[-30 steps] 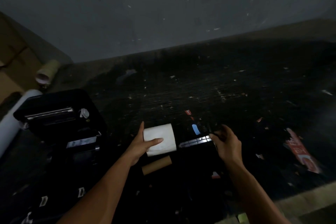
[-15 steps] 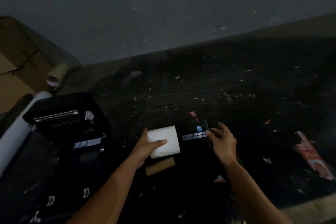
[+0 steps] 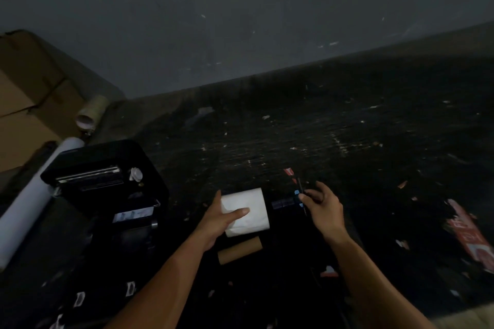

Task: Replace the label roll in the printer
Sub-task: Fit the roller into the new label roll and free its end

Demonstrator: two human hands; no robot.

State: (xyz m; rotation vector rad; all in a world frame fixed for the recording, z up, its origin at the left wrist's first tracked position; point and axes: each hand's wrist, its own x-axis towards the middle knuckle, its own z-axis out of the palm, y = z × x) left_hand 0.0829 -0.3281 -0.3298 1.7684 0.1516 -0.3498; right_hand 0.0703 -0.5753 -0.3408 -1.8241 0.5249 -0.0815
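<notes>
My left hand [image 3: 217, 220] grips a white label roll [image 3: 256, 204], thumb across its front, and holds it over the left side of a small black printer [image 3: 283, 204] that is hard to make out in the dark. My right hand [image 3: 323, 208] pinches the thin dark edge of the printer's lid [image 3: 301, 189], which stands nearly upright beside a blue tab [image 3: 296, 192]. A bare brown cardboard core [image 3: 240, 250] lies on the table just below the white roll.
A second black printer [image 3: 107, 173] stands open at the left, with a long white tube [image 3: 26, 208] beside it. Cardboard boxes [image 3: 26, 88] and a tape roll [image 3: 89, 115] sit at the far left. Red printed paper [image 3: 467, 232] and scraps litter the dark table.
My right hand has swung the lid upward, so its silver strip has shrunk from view. The white roll has stayed in my left hand at about the same place.
</notes>
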